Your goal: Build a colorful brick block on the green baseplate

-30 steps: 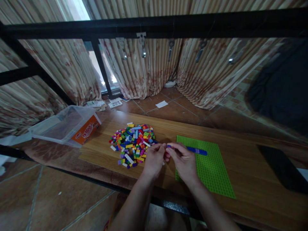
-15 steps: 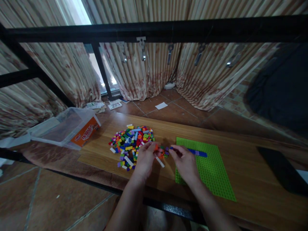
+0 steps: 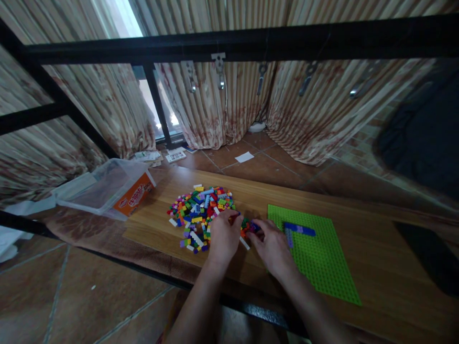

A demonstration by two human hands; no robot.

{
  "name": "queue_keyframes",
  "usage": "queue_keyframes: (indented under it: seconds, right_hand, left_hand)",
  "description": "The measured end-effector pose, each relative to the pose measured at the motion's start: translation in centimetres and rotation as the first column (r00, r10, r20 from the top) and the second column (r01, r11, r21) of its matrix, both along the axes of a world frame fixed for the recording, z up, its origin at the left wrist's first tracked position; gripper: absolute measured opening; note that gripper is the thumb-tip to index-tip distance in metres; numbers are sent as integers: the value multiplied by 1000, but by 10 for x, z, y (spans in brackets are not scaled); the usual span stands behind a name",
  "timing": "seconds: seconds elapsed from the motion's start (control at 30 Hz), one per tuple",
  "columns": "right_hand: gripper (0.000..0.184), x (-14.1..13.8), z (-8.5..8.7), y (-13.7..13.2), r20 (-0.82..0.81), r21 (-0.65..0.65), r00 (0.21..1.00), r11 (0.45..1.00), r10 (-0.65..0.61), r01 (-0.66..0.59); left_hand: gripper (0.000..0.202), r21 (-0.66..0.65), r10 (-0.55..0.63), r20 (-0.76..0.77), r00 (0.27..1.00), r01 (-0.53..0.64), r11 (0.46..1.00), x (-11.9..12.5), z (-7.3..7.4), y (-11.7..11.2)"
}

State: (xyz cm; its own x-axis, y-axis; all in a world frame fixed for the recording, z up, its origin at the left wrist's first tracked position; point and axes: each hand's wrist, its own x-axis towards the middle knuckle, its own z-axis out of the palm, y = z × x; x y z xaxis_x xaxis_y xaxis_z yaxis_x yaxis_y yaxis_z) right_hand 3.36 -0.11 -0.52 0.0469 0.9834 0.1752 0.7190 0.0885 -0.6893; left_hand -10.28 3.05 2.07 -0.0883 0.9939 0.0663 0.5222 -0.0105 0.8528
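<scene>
A heap of small coloured bricks (image 3: pixel 199 210) lies on a wooden board (image 3: pixel 251 196). My left hand (image 3: pixel 224 236) rests at the heap's right edge, fingers curled over a few bricks. My right hand (image 3: pixel 272 243) is just to its right, its fingertips pinched at a small dark blue brick (image 3: pixel 255 226) next to the green baseplate (image 3: pixel 315 258). A row of blue bricks (image 3: pixel 299 229) sits on the baseplate's far part.
A clear plastic box with an orange label (image 3: pixel 107 188) lies on its side at the left. A black metal frame (image 3: pixel 229 43) crosses above. Striped curtains hang behind; a dark flat object (image 3: pixel 430 253) lies at the right.
Both hands have dropped from holding a piece together to the table at the heap's right edge. The blue row that was by my right fingers now lies on the baseplate.
</scene>
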Motion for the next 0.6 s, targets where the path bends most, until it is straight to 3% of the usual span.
queue_keyframes:
  seconds: [0.13,0.43,0.6]
  right_hand:
    - [30,1,0,0,-17,12,1000,1000,-7,7]
    - [32,1,-4,1,4,67,1000,997,29,-29]
    - [30,2,-7,1,-11,103,999,994,43,-42]
  left_hand:
    - [14,30,-10,-34,999,11,999,4,0,1]
    - [28,144,-213,-155,965,235,961,17,-9,-5]
    - [27,160,-216,-181,960,245,956,19,-11,-5]
